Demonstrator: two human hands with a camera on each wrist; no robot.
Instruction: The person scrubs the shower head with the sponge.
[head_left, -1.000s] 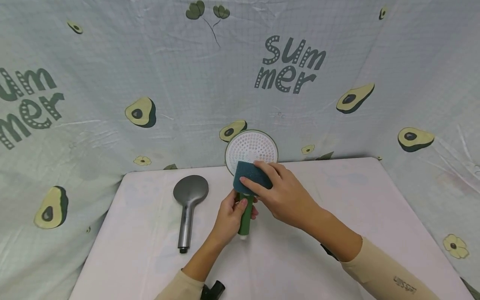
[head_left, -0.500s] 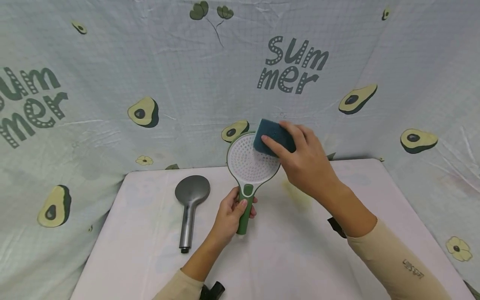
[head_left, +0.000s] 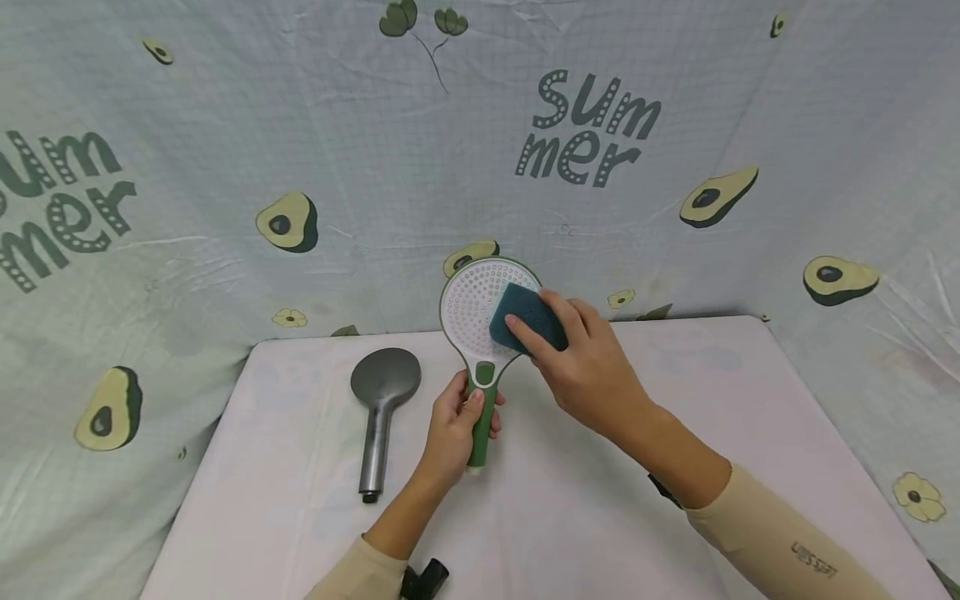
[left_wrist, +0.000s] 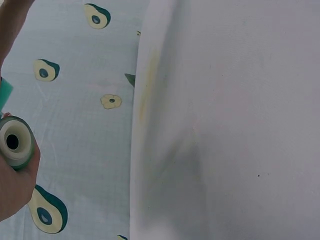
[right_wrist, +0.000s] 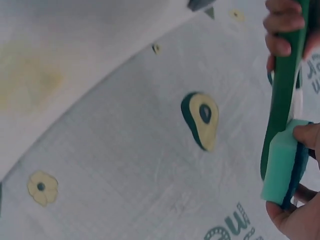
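My left hand (head_left: 450,429) grips the green handle of a shower head (head_left: 472,312), its white nozzle face turned up toward the head camera. My right hand (head_left: 581,358) pinches a sponge (head_left: 527,319) with a dark blue-green scouring side and a lighter green foam side. The sponge lies over the right part of the nozzle face. In the right wrist view the foam side (right_wrist: 281,162) of the sponge meets the edge of the shower head. The left wrist view shows the hollow handle end (left_wrist: 13,141) poking out of my left hand.
A second, grey shower head (head_left: 384,387) lies on the white-covered table (head_left: 300,533), left of my left hand. A curtain (head_left: 375,183) printed with avocados hangs behind the table. Part of a black object (head_left: 427,579) shows at the left wrist.
My right hand moved the sponge from the handle's neck up to the upper right of the nozzle face, then back down a little. The left hand keeps its grip, tilting the shower head slightly.
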